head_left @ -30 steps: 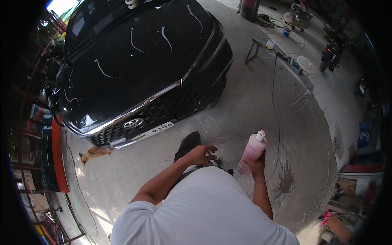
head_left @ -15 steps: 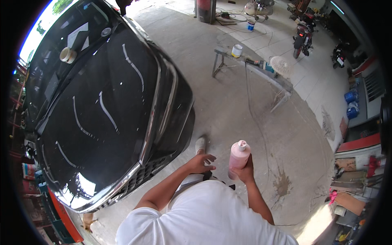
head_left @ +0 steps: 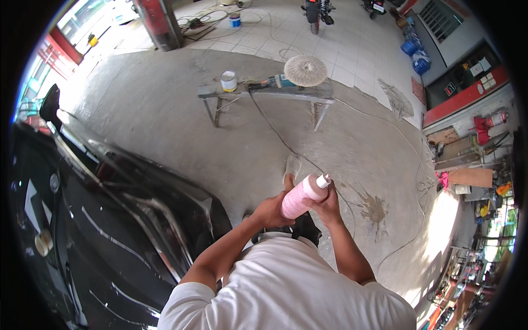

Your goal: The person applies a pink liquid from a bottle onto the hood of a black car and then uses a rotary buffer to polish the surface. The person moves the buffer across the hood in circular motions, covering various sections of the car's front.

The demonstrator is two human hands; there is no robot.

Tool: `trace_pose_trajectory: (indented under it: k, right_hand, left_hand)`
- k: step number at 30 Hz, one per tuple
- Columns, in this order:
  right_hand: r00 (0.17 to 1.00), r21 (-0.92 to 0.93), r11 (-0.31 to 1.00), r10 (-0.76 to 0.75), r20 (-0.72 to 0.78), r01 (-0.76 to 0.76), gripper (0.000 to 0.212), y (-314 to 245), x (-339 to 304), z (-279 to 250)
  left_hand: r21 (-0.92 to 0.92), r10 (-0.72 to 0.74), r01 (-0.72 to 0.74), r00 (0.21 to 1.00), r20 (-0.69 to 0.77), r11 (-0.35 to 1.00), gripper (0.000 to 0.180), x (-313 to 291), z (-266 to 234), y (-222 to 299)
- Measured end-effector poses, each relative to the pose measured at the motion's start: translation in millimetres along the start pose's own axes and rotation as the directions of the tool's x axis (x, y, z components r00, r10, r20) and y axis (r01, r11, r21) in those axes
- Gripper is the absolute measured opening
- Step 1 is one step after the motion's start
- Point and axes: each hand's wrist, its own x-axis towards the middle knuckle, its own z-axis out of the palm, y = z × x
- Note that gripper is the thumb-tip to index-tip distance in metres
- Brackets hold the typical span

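A pink bottle with a white flip-type cap tilts up to the right in front of my body. My left hand wraps its lower part, and my right hand grips it near the shoulder below the cap. To my left stands a black car, its hood marked with several thin white streaks. A round container rests by the windshield. Ahead, a low bench bears a power polisher with a fluffy white pad and a white can.
The polisher's dark cord trails over the concrete floor past my foot. A red pillar and a blue can stand beyond the bench. A motorcycle is parked far ahead. Cluttered shelves line the right side.
My left hand has come onto the bottle, which is now tilted and held in both hands. The view has turned right, away from the car and toward the bench.
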Motion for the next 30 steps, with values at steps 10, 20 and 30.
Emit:
trace_pose_trajectory:
  k: [10, 20, 30]
  right_hand:
    - [0.857, -0.422, 0.906, -0.236, -0.457, 0.025, 0.091, 69, 360, -144]
    - [0.881, -0.666, 0.727, -0.193, -0.433, -0.168, 0.095, 201, 743, -250]
    - [0.979, -0.661, 0.744, -0.044, -0.198, -0.100, 0.093, 250, 769, -266]
  left_hand:
    - [-0.240, -0.322, 0.267, 0.918, -0.232, 0.933, 0.062, 223, -89, -110]
    - [0.009, -0.588, 0.630, 0.731, -0.346, 0.777, 0.075, 604, -218, -190]
    - [0.526, -0.165, 0.235, 0.970, -0.177, 0.818, 0.068, 785, -265, -307]
